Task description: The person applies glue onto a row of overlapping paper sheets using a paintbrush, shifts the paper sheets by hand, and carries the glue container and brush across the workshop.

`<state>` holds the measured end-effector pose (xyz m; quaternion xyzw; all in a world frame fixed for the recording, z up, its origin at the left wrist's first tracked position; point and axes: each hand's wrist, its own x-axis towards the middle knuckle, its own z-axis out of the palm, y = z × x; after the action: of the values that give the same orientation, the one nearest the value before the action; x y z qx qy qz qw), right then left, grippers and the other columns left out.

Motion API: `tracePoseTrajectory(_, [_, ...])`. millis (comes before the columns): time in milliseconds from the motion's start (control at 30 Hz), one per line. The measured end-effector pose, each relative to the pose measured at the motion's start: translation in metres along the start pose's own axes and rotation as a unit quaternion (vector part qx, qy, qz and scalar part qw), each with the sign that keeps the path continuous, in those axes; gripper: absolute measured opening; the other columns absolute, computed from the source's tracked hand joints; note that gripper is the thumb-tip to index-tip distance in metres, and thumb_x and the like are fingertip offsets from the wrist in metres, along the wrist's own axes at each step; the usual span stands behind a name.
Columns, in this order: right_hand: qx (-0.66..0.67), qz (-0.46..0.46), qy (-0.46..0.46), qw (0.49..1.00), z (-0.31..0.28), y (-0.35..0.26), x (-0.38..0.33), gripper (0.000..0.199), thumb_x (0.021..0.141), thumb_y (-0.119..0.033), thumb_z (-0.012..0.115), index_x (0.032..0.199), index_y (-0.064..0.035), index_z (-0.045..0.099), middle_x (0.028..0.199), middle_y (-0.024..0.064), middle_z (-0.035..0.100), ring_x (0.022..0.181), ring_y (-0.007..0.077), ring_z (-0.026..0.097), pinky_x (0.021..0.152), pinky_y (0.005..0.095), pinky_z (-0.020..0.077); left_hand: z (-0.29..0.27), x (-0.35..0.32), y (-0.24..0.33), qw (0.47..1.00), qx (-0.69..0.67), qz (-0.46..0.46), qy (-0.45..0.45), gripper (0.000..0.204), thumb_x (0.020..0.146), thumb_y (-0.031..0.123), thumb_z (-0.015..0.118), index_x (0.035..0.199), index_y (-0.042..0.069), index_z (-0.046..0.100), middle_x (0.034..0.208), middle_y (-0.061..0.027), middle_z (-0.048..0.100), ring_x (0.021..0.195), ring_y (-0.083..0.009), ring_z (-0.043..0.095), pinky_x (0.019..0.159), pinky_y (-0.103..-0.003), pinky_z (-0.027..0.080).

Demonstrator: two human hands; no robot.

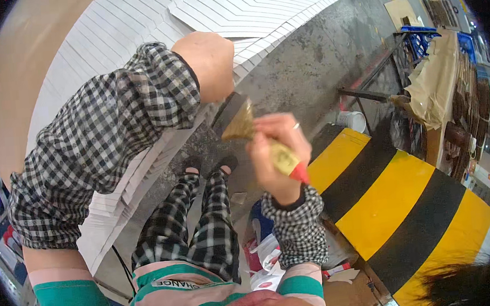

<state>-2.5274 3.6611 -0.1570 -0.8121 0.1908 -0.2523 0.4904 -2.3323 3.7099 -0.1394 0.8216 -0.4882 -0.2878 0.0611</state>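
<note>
My right hand (282,147) is closed round the yellow, red-tipped handle of a paint brush (238,122). Its wide dark bristles point up and left, toward my left hand. The back of my left hand (206,64) and its bent wrist show at the edge of a spread of white sheets (104,52); its fingers are hidden beneath. These sheets overlap in fanned rows, their edges forming thin parallel lines. Part of the fan hangs down below my left forearm. Slight blur covers my right hand and the brush.
A brown tabletop (19,67) lies at the left. On my right stands a board (376,214) with yellow and black stripes, a white bucket (352,121) behind it. Farther right, brown paper (435,80) covers a rack beside stacked cardboard (478,111). Plastic bags (265,261) lie near my legs.
</note>
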Motion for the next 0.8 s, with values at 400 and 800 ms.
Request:
tracePoseTrajectory(400, [0.089,0.034,0.086,0.992,-0.019,-0.011,-0.038,0.005,0.076,0.002,0.056,0.081,0.0036,0.058,0.088,0.0182,0.059,0.074,0.0226,0.059,0.059,0.0297,0.0518,0.010,0.001,-0.003,0.999,0.046,-0.006,0.025,0.019,0.065,0.011,0.057,0.064,-0.008,0.061,0.065,-0.0266,0.058,0.066,-0.0361,0.062,0.065,-0.041,0.051])
tracePoseTrajectory(800, [0.167,0.154,0.120,0.967,-0.033,-0.018,-0.065,0.008,0.085,-0.001,0.047,0.085,0.0048,0.052,0.098,0.0164,0.053,0.065,0.0150,0.055,0.053,0.0248,0.0510,0.070,-0.119,0.008,0.936,0.253,-0.239,0.048,0.100,0.062,0.049,0.076,0.126,-0.015,0.034,0.121,-0.0363,0.043,0.109,-0.0455,0.049,0.087,-0.042,0.047])
